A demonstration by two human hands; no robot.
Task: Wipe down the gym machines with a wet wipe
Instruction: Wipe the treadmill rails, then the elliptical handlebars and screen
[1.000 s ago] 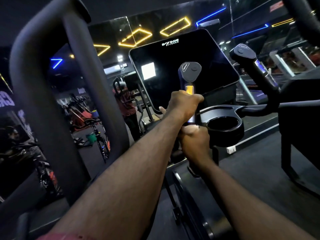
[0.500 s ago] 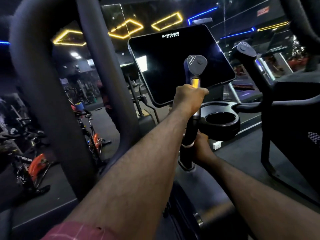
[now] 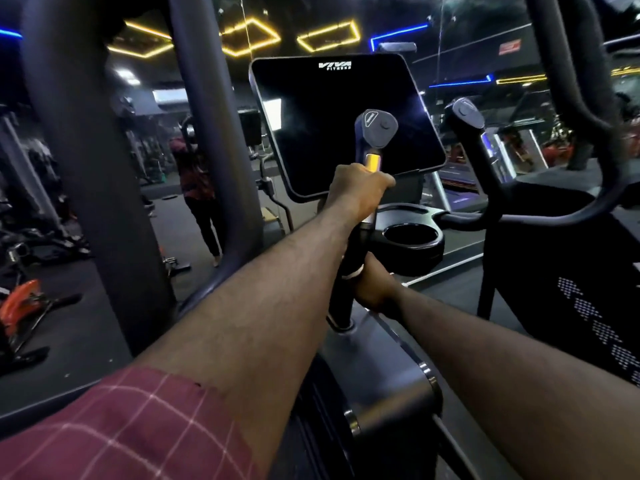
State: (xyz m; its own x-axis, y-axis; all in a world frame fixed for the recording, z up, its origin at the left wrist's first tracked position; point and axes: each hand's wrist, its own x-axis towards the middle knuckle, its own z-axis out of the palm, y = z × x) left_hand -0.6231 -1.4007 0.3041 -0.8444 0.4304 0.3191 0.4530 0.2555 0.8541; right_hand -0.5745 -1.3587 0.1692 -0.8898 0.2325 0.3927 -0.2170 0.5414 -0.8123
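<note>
black cup holder [image 3: 426, 255] beside the handle [image 3: 375, 129]; left hand [image 3: 360, 189] grips it high, right hand [image 3: 373, 286] grips low.

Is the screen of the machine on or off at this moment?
Off, it seems: the screen is black all over; only the printed logo at its top and faint reflections show.

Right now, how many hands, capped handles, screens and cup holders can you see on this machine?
Hands: 2, left hand and right hand
Capped handles: 2, near handle and far handle
Screens: 1, screen
Cup holders: 1, cup holder
Total: 6
</note>
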